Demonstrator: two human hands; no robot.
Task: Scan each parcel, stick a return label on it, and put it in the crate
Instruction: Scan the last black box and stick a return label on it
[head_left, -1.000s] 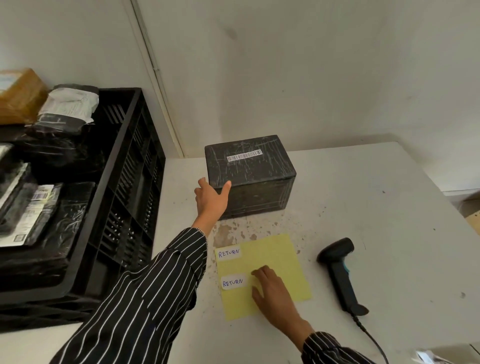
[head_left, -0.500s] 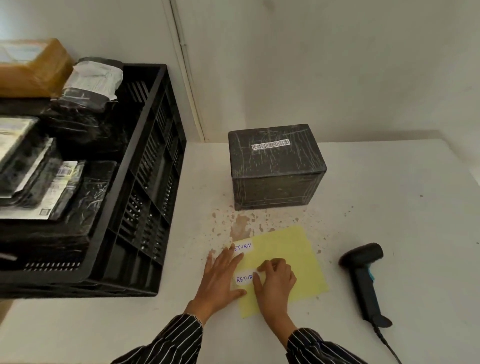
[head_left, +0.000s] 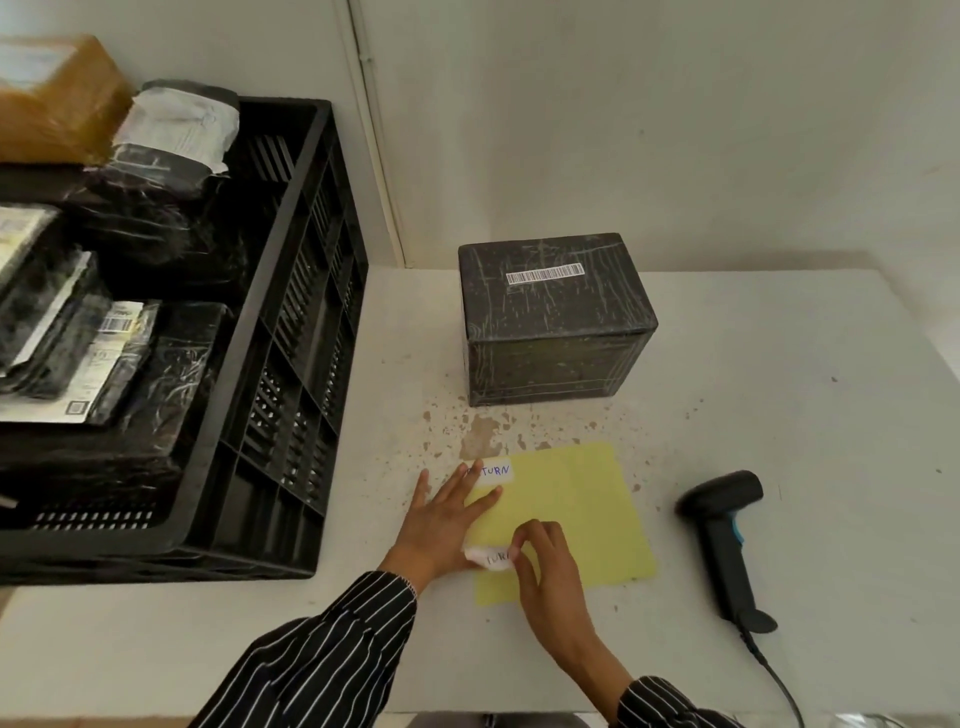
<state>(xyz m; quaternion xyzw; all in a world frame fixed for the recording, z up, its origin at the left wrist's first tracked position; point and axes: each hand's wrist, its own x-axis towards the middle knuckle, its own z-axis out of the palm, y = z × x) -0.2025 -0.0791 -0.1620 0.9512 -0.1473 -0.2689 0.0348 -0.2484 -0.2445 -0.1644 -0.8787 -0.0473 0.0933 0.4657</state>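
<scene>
A white, speckled tabletop (head_left: 779, 364) fills the lower right of the frame. A large black slatted plastic crate (head_left: 291, 332) is seen at the left, with wrapped parcels (head_left: 104, 338) stacked in it and a brown box (head_left: 57, 98) at the upper left corner. A black, film-wrapped rectangular parcel (head_left: 556, 322) is stood at the centre of the frame, well apart from the crate; its long axis runs left to right, and a white barcode strip (head_left: 544, 273) on its top face follows the same axis. A yellow paper backing sheet (head_left: 576, 509) is laid flat below the parcel. A black handheld barcode scanner (head_left: 724, 540) is laid at the lower right, head toward the top of the frame, cable trailing downward. The left hand (head_left: 441, 525) is pressed flat and spread on the sheet's left edge, nothing held, its fingertips covering part of one white "RETURN" label (head_left: 493, 471). The right hand (head_left: 545, 566) has its grip pinched on a second white label (head_left: 488, 558), whose left end is curled up off the sheet.
</scene>
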